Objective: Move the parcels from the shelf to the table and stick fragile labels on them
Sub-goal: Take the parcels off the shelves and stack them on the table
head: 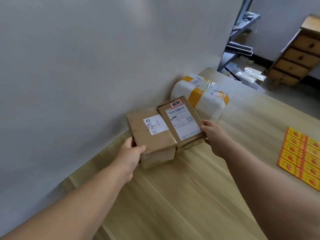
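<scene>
Two brown cardboard parcels sit side by side on the wooden table, close to the wall. My left hand grips the near left corner of the left parcel, thumb on top. The right parcel carries a white shipping label, and my right hand grips its right edge. Behind them lies a white foam parcel bound with yellow tape. A sheet of orange and yellow fragile labels lies flat at the table's right.
A grey wall runs along the table's left side. Beyond the table's far end stand a dark metal shelf and a wooden chest of drawers, with clear plastic wrapping on the floor between them.
</scene>
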Available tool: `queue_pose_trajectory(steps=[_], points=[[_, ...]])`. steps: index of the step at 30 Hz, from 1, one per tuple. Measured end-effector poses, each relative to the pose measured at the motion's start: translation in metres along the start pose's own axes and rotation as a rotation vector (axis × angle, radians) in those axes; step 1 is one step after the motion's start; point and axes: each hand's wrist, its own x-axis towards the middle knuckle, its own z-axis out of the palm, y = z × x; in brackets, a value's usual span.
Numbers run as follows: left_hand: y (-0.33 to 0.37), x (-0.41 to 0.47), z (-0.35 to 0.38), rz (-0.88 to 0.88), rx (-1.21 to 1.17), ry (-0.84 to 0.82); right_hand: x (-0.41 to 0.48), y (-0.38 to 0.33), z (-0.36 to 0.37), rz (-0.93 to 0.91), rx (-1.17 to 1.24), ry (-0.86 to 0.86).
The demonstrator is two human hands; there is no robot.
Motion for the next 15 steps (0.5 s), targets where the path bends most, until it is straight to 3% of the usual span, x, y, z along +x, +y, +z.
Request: queue_pose_trajectory(steps=[15], points=[[-0.005,0.049,0.046,0.035,0.063,0.087,0.08,0.003,0.003,-0.051,-0.158,0.134]])
